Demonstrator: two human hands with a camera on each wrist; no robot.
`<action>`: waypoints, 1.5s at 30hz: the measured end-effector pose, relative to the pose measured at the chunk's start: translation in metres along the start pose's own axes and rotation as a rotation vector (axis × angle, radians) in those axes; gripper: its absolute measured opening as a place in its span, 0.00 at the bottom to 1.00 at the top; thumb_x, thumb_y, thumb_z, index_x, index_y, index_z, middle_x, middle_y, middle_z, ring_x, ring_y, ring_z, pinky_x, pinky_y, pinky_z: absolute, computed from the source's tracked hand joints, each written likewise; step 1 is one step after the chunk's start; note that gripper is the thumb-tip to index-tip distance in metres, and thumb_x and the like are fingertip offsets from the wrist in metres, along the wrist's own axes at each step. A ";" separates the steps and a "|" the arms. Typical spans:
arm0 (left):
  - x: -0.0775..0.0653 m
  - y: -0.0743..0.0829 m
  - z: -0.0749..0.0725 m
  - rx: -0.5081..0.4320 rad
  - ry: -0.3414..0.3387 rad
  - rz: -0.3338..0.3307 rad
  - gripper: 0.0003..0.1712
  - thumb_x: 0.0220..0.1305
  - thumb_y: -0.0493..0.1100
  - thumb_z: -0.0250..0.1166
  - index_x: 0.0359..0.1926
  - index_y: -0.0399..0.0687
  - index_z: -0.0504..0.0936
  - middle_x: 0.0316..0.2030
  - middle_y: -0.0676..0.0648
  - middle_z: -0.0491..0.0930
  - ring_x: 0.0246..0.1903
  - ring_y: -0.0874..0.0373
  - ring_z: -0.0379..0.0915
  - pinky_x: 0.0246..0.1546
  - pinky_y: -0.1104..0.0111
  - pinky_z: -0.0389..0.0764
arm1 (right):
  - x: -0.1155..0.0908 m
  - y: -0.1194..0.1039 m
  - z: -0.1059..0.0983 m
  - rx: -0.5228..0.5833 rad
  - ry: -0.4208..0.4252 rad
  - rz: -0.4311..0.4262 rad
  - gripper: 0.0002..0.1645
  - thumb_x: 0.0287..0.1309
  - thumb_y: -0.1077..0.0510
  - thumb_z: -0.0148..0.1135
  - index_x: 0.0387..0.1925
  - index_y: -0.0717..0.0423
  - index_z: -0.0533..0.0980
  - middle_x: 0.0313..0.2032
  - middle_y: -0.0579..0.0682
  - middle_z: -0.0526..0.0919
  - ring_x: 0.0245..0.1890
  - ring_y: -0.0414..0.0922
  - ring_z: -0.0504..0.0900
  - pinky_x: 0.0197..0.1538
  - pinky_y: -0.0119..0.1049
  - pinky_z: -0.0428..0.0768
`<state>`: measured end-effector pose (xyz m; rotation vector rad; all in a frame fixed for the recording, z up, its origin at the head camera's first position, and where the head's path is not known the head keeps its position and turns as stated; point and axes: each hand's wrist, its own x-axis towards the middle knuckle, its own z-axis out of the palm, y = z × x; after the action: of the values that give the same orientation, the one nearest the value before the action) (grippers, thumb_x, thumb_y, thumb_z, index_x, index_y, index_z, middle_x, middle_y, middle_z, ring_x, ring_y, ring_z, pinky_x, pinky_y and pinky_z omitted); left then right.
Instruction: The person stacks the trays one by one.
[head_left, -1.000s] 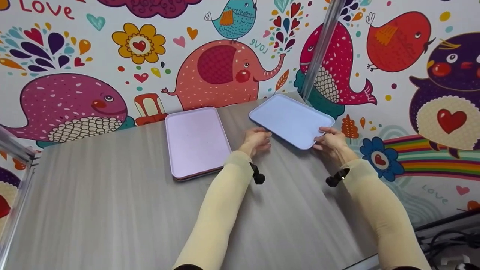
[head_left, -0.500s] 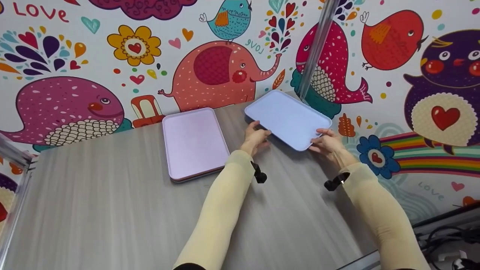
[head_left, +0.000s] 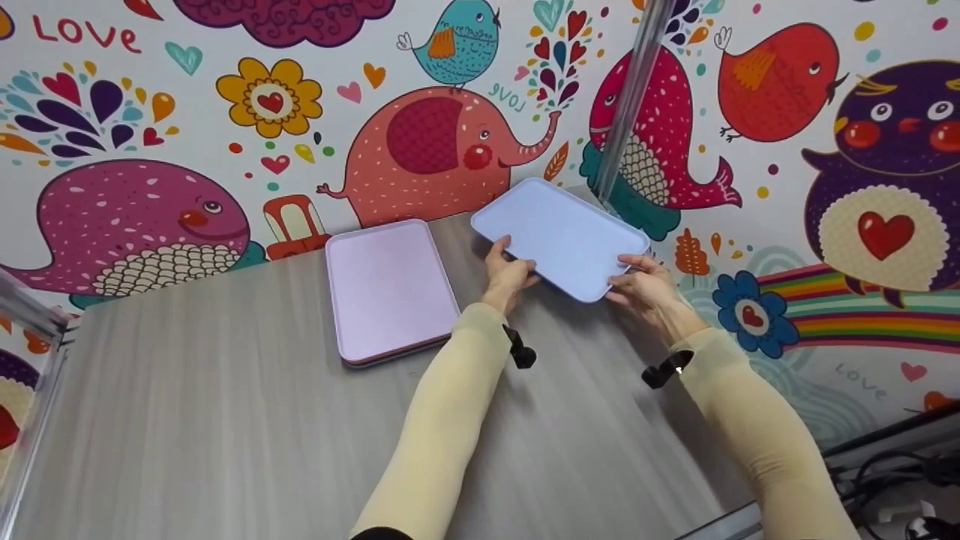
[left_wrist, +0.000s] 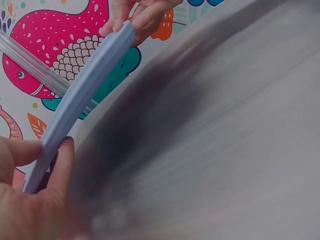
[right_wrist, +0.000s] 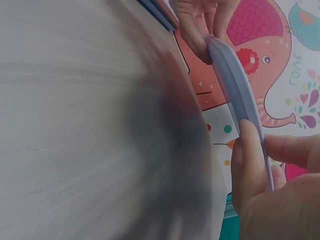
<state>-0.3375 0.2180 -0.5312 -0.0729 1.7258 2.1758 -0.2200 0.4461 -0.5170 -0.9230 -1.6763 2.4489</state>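
Note:
Both hands hold a light blue rectangular tray (head_left: 559,240) above the table at the back right. My left hand (head_left: 508,276) grips its near left edge, and the left wrist view shows thumb and fingers (left_wrist: 62,167) on opposite faces of the tray (left_wrist: 82,102). At the near right corner, my right hand (head_left: 646,291) pinches the rim. In the right wrist view the right thumb (right_wrist: 287,150) lies on one face, with fingers behind the other. Left of the held tray, a lilac tray (head_left: 390,292) tops a small stack whose lower edges show reddish and dark.
The grey wood-grain table (head_left: 225,390) meets cartoon-printed walls at the back and right. A metal post (head_left: 626,112) stands in the corner just behind the held tray. Dark cables (head_left: 900,469) lie beyond the table's right edge.
The blue tray has been raised and moved left, nearer the lilac stack. My left hand has come to grip its near edge; my right hand has travelled left with it.

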 end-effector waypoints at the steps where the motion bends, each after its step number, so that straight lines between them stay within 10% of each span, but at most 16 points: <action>1: 0.000 0.001 -0.001 0.009 0.007 0.010 0.48 0.60 0.20 0.64 0.80 0.46 0.65 0.75 0.32 0.63 0.54 0.42 0.82 0.40 0.62 0.90 | 0.000 0.002 0.000 -0.010 -0.005 -0.017 0.37 0.64 0.76 0.64 0.71 0.54 0.68 0.69 0.57 0.67 0.61 0.56 0.79 0.61 0.50 0.83; 16: 0.004 0.010 -0.016 0.095 0.053 0.055 0.46 0.55 0.19 0.62 0.76 0.45 0.70 0.71 0.31 0.67 0.47 0.42 0.82 0.35 0.61 0.90 | -0.005 0.016 0.017 -0.054 -0.016 -0.118 0.36 0.59 0.78 0.69 0.65 0.58 0.69 0.53 0.55 0.70 0.46 0.49 0.83 0.58 0.49 0.84; 23: 0.007 0.021 -0.029 0.149 0.038 0.064 0.46 0.54 0.19 0.62 0.75 0.44 0.72 0.69 0.32 0.70 0.42 0.44 0.82 0.30 0.63 0.89 | -0.009 0.001 0.017 -0.153 -0.009 -0.157 0.48 0.57 0.74 0.74 0.75 0.57 0.62 0.70 0.57 0.62 0.54 0.48 0.80 0.60 0.43 0.84; 31: 0.007 0.027 -0.046 0.168 -0.099 0.014 0.44 0.52 0.18 0.62 0.72 0.41 0.74 0.59 0.34 0.77 0.40 0.47 0.81 0.25 0.65 0.87 | -0.005 -0.027 0.000 -0.362 -0.019 -0.193 0.44 0.63 0.64 0.73 0.77 0.53 0.66 0.79 0.59 0.58 0.71 0.52 0.62 0.76 0.55 0.68; 45: 0.001 0.045 -0.079 0.335 -0.385 -0.045 0.41 0.60 0.21 0.62 0.75 0.43 0.71 0.64 0.35 0.73 0.49 0.48 0.79 0.38 0.59 0.89 | 0.007 -0.042 0.003 -0.434 -0.168 -0.092 0.35 0.73 0.62 0.64 0.77 0.57 0.65 0.76 0.61 0.63 0.72 0.57 0.71 0.75 0.51 0.70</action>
<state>-0.3665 0.1343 -0.5093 0.3637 1.8038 1.7011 -0.2397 0.4631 -0.4832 -0.6586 -2.3100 2.1964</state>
